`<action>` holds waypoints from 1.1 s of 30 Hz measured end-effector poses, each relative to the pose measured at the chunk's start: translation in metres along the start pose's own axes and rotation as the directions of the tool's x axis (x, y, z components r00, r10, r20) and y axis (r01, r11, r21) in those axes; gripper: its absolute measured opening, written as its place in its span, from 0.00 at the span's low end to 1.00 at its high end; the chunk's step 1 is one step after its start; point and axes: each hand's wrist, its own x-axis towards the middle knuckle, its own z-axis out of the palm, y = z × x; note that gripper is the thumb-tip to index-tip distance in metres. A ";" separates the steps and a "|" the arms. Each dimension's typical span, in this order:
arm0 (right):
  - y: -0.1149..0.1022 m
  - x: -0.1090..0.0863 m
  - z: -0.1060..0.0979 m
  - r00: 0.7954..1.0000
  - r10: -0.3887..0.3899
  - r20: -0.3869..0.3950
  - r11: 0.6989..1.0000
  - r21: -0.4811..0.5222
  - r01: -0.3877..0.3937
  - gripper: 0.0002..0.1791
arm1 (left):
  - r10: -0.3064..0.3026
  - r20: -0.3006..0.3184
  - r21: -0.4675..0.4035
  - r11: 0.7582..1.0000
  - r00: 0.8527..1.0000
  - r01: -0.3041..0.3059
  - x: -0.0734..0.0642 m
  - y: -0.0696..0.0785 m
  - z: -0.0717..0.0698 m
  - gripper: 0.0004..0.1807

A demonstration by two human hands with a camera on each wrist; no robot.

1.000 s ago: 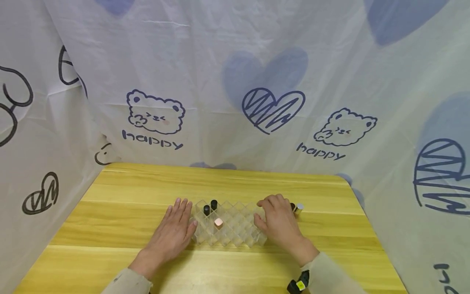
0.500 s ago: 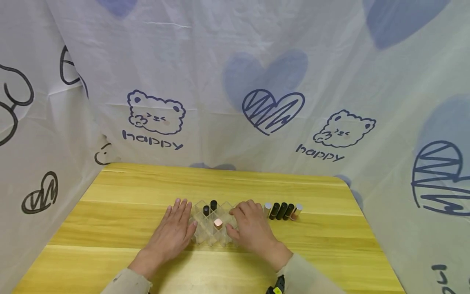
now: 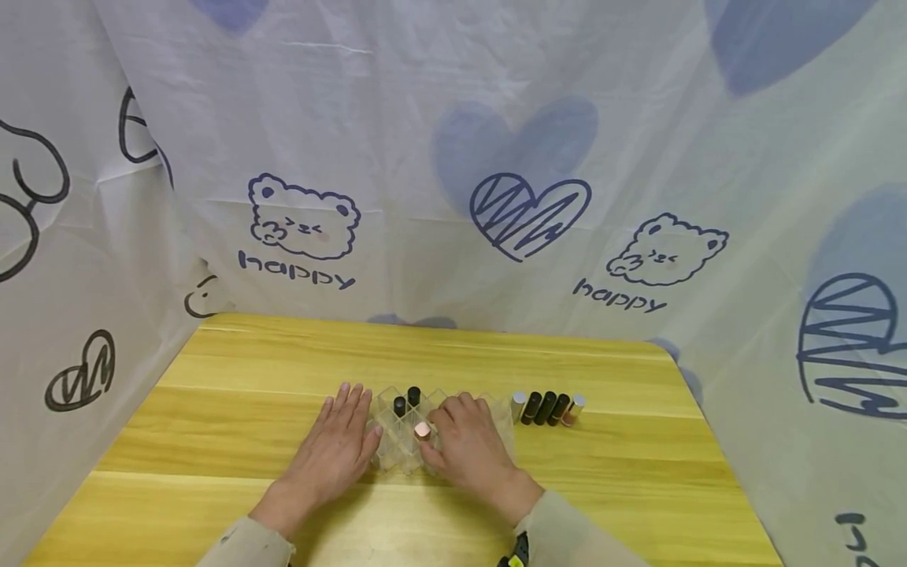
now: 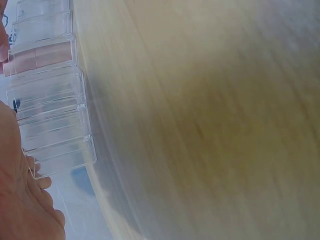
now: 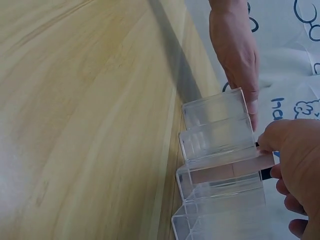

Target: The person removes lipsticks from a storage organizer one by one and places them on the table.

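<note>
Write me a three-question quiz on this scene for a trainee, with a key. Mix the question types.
1. How many tubes lie on the table in a row just past the right end of the clear organizer?
2. Which tube is the right grip on?
A. a black one
B. the pink tube
C. a silver one
3. True or false: the left grip has its fingers straight, at the left end of the clear organizer.

Key: 1. Five. 2. B. 3. True.
</note>
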 end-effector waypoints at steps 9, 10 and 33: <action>-0.002 0.002 0.004 0.998 0.035 0.048 0.999 -0.019 -0.034 0.14 | -0.004 0.001 0.004 1.000 1.000 0.004 0.000 0.000 0.001 0.37; -0.003 0.002 0.004 0.998 0.039 0.052 0.999 -0.019 -0.038 0.14 | -0.004 0.002 0.003 1.000 1.000 0.004 0.000 0.000 0.001 0.37; -0.001 0.006 0.006 1.000 0.027 -0.001 0.999 -0.017 -0.027 0.13 | -0.005 -0.009 0.001 1.000 1.000 0.005 0.000 0.000 0.003 0.37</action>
